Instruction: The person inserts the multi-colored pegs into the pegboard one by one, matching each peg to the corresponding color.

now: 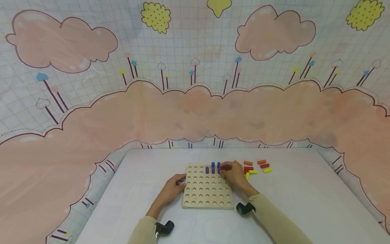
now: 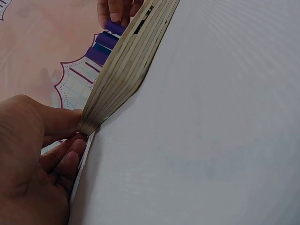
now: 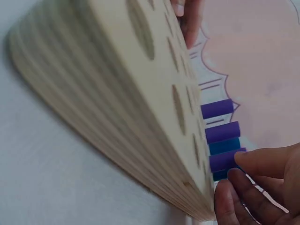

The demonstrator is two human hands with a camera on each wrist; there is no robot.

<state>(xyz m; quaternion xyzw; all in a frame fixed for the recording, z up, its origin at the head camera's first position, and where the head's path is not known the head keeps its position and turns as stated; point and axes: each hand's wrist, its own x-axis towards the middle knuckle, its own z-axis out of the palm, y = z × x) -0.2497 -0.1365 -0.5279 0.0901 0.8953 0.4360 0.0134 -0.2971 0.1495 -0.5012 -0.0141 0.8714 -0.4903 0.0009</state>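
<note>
A light wooden pegboard with rows of round holes lies on the white table. Two blue pegs stand upright in its far row, toward the right, and two purple pegs stand in the row in front of them. My right hand pinches another purple peg between thumb and fingers, at the right end of that purple row; its lower end meets the board. At the board's left side, my left hand grips the edge between thumb and fingers.
Right of the board, partly behind my right hand, several loose pegs lie on the table: orange, red and yellow. A patterned cloth hangs behind the table. Each wrist wears a small black camera.
</note>
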